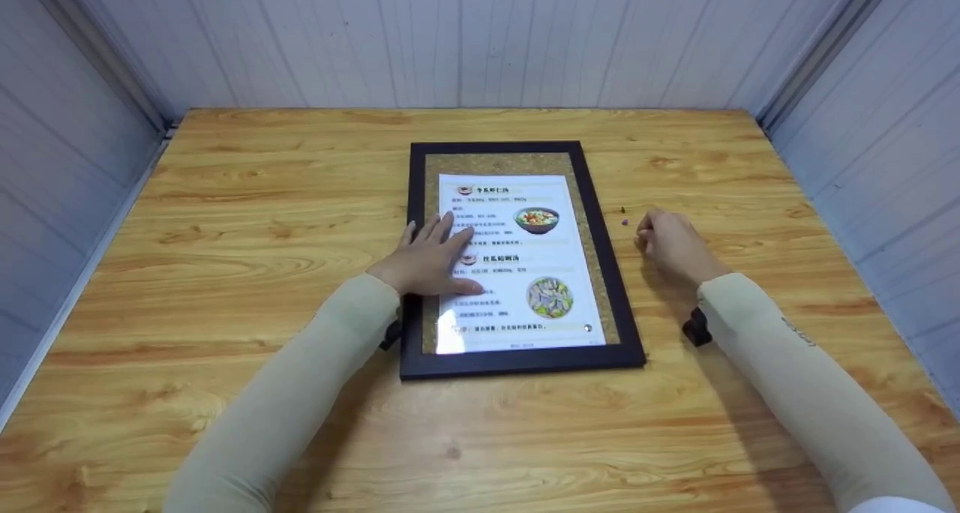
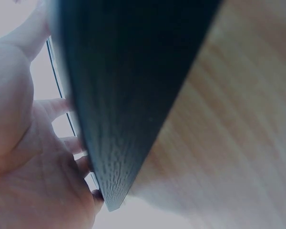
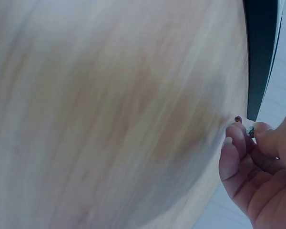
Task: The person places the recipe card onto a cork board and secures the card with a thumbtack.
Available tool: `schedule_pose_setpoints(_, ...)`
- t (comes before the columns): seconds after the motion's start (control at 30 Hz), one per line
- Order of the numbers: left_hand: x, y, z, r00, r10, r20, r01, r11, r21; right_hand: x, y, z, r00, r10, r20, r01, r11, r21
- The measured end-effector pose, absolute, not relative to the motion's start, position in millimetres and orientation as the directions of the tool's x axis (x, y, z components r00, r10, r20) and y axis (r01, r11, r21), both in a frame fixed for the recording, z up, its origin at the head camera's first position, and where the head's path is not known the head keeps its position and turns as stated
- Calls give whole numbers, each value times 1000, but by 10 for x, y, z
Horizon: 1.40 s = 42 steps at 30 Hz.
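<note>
A dark-framed cork board point(image 1: 506, 164) lies on the table, with a printed recipe sheet point(image 1: 495, 340) on it. A small round tack point(image 1: 587, 328) sits at the sheet's lower right corner. With fingers spread, my left hand point(image 1: 427, 265) rests flat over the sheet's left side and the frame's edge. Right of the board, my right hand point(image 1: 671, 247) has its fingers curled close over the table. In the right wrist view, its thumb and forefinger pinch a small pale tack point(image 3: 250, 132). Just past those fingertips lies a purple tack point(image 3: 238, 119).
A tiny dark tack point(image 1: 622, 210) lies between the board and my right hand. The wood-grain table point(image 1: 247, 198) stretches out on both sides of the board. Pale panel walls point(image 1: 495, 40) stand at the back and both sides.
</note>
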<state>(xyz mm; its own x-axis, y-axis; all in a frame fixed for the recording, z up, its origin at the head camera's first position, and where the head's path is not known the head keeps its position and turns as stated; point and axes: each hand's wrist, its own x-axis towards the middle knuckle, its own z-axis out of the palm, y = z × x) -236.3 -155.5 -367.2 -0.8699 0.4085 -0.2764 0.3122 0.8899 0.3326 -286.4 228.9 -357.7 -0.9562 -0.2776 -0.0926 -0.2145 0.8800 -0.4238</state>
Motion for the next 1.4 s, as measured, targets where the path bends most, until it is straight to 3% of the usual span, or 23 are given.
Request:
schedule_pose_setpoints(0.57, -2348, -1568, -3666, -863, 422, -276, 322, 882, 344, -2614, 1862, -3484, -942, -336, 8, -278, 767, -578)
schedule_pose_setpoints(0.93, -2363, -1568, -3670, -864, 424, -270, 323, 880, 348, -2278, 1381, -3358, -876, -482, -4, -359, 658, -662)
schedule_pose_setpoints(1.4, -2364, -1562, -3672, -865, 411, -286, 309, 888, 341, -2075, 1060, -3357, -778, -624, 74, -534, 595, -601)
